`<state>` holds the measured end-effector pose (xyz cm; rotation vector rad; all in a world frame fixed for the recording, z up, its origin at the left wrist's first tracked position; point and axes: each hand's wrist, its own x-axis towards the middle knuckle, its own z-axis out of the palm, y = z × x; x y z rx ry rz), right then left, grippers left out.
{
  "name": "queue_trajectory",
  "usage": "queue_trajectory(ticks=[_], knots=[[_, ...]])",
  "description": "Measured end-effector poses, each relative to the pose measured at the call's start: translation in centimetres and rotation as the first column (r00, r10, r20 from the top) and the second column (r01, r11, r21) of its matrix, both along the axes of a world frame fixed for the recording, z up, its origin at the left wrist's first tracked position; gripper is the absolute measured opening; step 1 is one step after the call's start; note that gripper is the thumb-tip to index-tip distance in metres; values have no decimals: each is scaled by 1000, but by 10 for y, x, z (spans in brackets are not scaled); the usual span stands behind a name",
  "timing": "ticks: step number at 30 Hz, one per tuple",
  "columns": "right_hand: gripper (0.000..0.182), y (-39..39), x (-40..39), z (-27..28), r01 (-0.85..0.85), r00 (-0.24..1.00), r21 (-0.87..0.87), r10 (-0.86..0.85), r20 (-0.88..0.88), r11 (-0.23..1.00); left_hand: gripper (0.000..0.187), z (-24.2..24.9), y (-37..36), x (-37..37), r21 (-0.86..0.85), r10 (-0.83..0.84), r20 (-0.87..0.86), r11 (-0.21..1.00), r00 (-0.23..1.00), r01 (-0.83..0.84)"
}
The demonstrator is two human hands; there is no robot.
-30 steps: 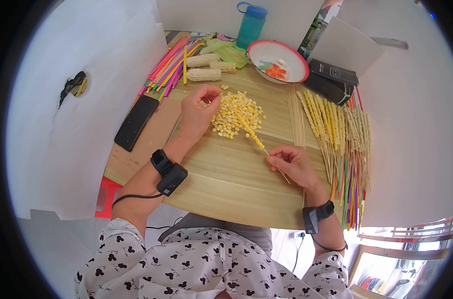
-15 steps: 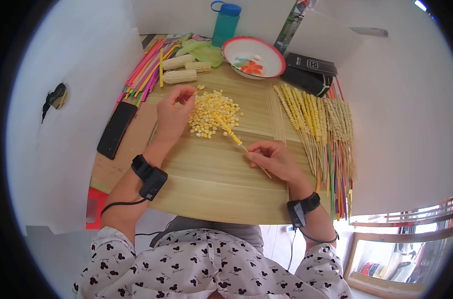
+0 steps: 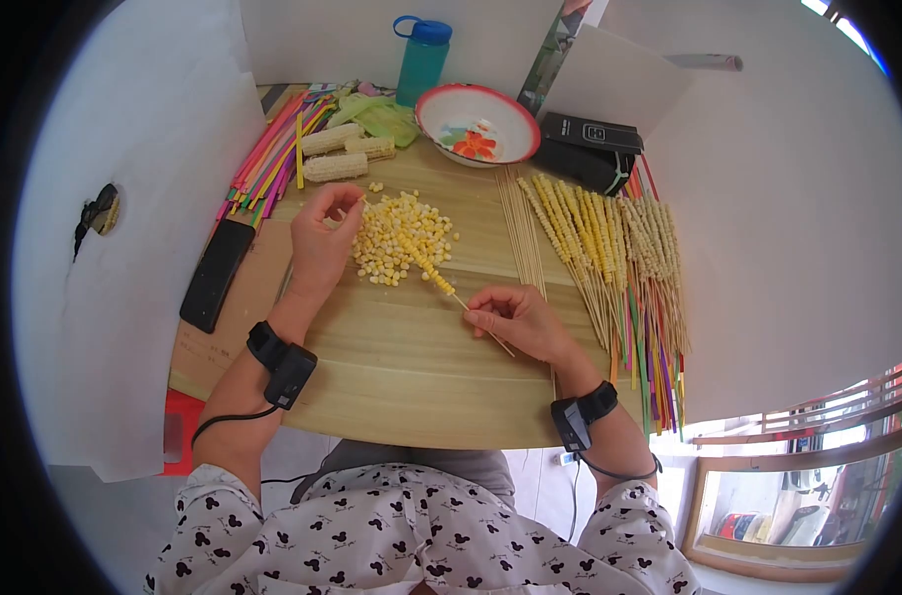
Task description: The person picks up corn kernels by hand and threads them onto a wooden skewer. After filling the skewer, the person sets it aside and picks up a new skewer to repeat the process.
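Observation:
My right hand (image 3: pixel 515 322) pinches a thin wooden skewer (image 3: pixel 500 342) near its middle. Corn kernels threaded in a row (image 3: pixel 431 273) cover the skewer's upper part, which slants up and left over a pile of loose yellow corn kernels (image 3: pixel 396 238). At the pile's upper left edge, my left hand (image 3: pixel 322 233) is closed in a pinch, with a small yellow corn kernel (image 3: pixel 362 199) showing at its fingertips.
Behind the pile lie stripped corn cobs (image 3: pixel 337 167), colored straws (image 3: pixel 272 159), a floral enamel basin (image 3: pixel 441 99) and a blue bottle (image 3: pixel 424 64). Bare skewers (image 3: pixel 522 228) and kernel-loaded skewers (image 3: pixel 609 233) lie at right. A black phone (image 3: pixel 217 276) lies left.
The whole view has shifted, so the table things appear slightly further left and lower. Both hands keep nearly the same pose, the right still holding the skewer.

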<state>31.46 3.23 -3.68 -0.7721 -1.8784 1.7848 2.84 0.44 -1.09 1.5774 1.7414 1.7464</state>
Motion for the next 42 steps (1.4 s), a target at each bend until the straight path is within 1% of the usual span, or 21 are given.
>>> queue_trajectory(ticks=[5,7,8,10,11,13,14,16,17,19,20,22,23,25,32,34,35,37,38,40,42], knots=[[11,-2,-1,1,15,1000,37,-14,-14,999,10,-1,0,-1,1,10,1,1000,1000,-10],[11,-4,-1,11,15,995,60,-20,95,998,10,1,0,-1,-21,17,2,1000,1000,-17],[11,-4,-1,11,13,995,66,-19,93,998,10,1,0,-1,-16,19,1,1000,1000,-19],[11,-3,-2,6,14,999,113,-20,49,994,10,-1,1,-3,-35,-25,79,999,997,27],[11,-2,-3,3,12,999,116,-18,47,993,10,-1,1,-4,-32,-23,76,999,997,25],[11,-2,-4,0,30,1000,164,-30,-4,986,8,-3,3,-6,19,-102,226,995,969,101],[11,-4,-3,1,30,1000,167,-29,-6,986,8,-4,3,-6,22,-102,224,995,969,100],[11,-7,-3,14,28,998,84,-33,58,996,8,-5,5,-7,78,-163,382,987,910,144],[11,-7,-3,14,27,998,88,-32,56,996,8,-4,5,-8,82,-164,379,986,911,144],[12,-7,-3,13,17,999,86,-20,43,996,11,-2,4,-8,28,-147,526,987,838,156],[12,-6,-3,11,15,999,87,-19,43,996,11,-1,4,-9,28,-146,526,988,838,155],[12,-7,-4,8,28,998,66,-32,56,997,13,-1,4,-11,29,-172,688,977,705,211],[12,-8,-4,8,26,998,59,-29,56,998,13,-1,3,-11,22,-166,689,978,705,208],[13,-11,-6,15,60,998,80,-63,29,995,15,1,2,-10,33,-196,761,964,619,264],[14,-8,-5,10,69,996,66,-73,61,995,14,-2,3,-13,13,-202,791,949,577,314],[14,-7,-4,8,54,995,46,-57,83,998,13,-5,4,-16,32,-227,815,937,534,349],[14,-6,-4,9,52,995,43,-55,83,998,13,-5,4,-17,29,-223,815,938,535,347],[13,-8,-4,13,43,992,50,-48,120,998,13,-5,4,-17,55,-233,843,934,485,353],[13,-8,-4,12,38,992,45,-43,119,998,13,-5,4,-18,50,-227,844,936,487,348],[12,-8,-4,10,58,995,52,-62,73,997,13,-4,3,-20,77,-245,874,922,420,378],[12,-8,-5,11,55,996,51,-58,66,997,14,-6,5,-21,84,-248,880,921,404,381]])
